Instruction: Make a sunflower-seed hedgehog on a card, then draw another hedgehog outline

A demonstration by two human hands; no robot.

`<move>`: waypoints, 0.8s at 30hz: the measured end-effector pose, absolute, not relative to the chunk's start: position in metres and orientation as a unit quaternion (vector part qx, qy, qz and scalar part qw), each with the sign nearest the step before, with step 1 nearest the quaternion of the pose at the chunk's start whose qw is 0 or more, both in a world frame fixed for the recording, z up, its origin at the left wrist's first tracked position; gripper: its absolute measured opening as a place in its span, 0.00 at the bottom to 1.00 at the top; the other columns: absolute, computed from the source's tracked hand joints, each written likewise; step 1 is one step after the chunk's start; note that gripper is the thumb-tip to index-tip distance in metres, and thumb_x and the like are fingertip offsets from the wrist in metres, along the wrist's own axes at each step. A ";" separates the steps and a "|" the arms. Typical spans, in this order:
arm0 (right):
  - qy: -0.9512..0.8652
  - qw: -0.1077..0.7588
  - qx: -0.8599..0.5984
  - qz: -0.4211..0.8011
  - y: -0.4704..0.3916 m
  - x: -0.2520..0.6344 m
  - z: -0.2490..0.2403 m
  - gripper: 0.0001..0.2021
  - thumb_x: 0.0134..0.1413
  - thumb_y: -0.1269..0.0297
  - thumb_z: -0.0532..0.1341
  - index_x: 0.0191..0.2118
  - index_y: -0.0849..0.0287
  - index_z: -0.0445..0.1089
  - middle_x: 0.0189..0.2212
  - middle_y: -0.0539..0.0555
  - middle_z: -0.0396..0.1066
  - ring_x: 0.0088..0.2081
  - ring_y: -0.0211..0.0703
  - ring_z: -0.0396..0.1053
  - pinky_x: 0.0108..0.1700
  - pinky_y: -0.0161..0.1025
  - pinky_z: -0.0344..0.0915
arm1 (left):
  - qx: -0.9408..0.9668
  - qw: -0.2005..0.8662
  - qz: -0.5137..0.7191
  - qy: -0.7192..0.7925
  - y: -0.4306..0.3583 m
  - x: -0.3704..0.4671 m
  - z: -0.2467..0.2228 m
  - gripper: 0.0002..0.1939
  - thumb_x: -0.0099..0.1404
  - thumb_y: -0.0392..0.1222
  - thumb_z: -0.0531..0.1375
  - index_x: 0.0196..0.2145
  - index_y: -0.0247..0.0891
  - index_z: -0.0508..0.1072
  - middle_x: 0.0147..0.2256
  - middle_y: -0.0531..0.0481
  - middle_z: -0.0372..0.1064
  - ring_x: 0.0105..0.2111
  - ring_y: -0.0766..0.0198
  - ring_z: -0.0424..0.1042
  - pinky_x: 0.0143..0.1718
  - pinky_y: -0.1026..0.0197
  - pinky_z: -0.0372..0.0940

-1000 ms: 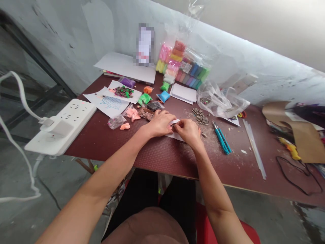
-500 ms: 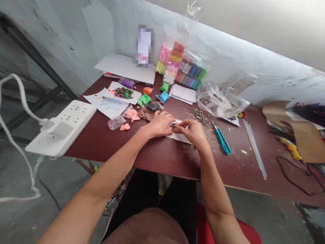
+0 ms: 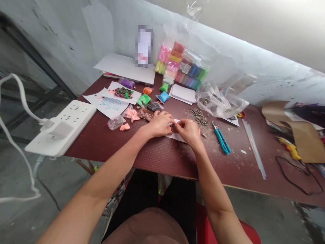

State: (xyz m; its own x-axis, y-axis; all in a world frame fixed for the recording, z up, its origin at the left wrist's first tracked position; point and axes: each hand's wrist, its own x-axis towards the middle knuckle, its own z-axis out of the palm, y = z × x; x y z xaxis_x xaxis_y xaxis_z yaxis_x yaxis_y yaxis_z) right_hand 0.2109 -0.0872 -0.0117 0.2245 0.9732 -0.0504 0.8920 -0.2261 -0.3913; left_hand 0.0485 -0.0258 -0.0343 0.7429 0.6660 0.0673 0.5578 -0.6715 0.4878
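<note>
My left hand (image 3: 162, 122) lies over the left part of a small white paper (image 3: 176, 136), its fingers extended and resting on it. Opposite it, my right hand (image 3: 187, 129) pinches a small dark piece, apparently a sunflower seed (image 3: 173, 125), between thumb and forefinger just above the paper. The fingers partly hide that seed. To the right of my right hand lies a pile of sunflower seeds (image 3: 199, 117), with a few loose ones nearby. Left of my left hand are a bag of brown clay (image 3: 145, 115) and a lump of pink clay (image 3: 133, 115).
A teal utility knife (image 3: 221, 138) and glue sticks (image 3: 254, 149) lie to the right, with a yellow glue gun (image 3: 290, 148) beyond. A white power strip (image 3: 63, 127) stands at the left edge. Packs of coloured clay (image 3: 172, 62) lean against the wall.
My right hand has shifted slightly left, closer to my left hand, and covers more of the seed. Loose seeds beside its wrist now show. My left hand has stayed in place.
</note>
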 end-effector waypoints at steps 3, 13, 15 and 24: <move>-0.608 0.129 -0.772 0.134 -0.087 0.208 -0.011 0.10 0.60 0.60 0.62 0.34 0.57 0.81 0.31 0.55 0.81 0.35 0.45 0.75 0.36 0.37 0.58 | 0.906 0.228 0.122 0.336 -0.026 0.048 -0.034 0.15 0.65 0.40 0.59 0.47 0.43 0.81 0.53 0.45 0.76 0.59 0.46 0.65 0.60 0.42 0.52; -0.587 0.202 -0.781 0.074 -0.081 0.248 -0.016 0.11 0.61 0.61 0.61 0.38 0.57 0.81 0.36 0.57 0.82 0.36 0.46 0.75 0.40 0.39 0.64 | 0.903 0.220 0.107 0.353 -0.029 0.049 -0.030 0.19 0.61 0.39 0.61 0.50 0.41 0.78 0.55 0.43 0.75 0.61 0.46 0.64 0.61 0.42 0.52; -0.544 0.179 -0.820 0.007 -0.075 0.270 -0.014 0.11 0.60 0.61 0.61 0.38 0.57 0.82 0.37 0.59 0.81 0.38 0.50 0.75 0.41 0.41 0.65 | 0.900 0.225 0.104 0.358 -0.030 0.050 -0.029 0.21 0.60 0.39 0.61 0.52 0.41 0.77 0.57 0.43 0.74 0.62 0.46 0.63 0.62 0.42 0.52; -0.545 0.051 -0.836 -0.042 -0.055 0.296 -0.018 0.13 0.63 0.64 0.60 0.45 0.57 0.82 0.47 0.63 0.79 0.47 0.56 0.75 0.47 0.45 0.67 | 0.897 0.233 0.097 0.364 -0.031 0.050 -0.026 0.25 0.60 0.38 0.62 0.55 0.39 0.76 0.58 0.43 0.74 0.65 0.44 0.61 0.64 0.41 0.51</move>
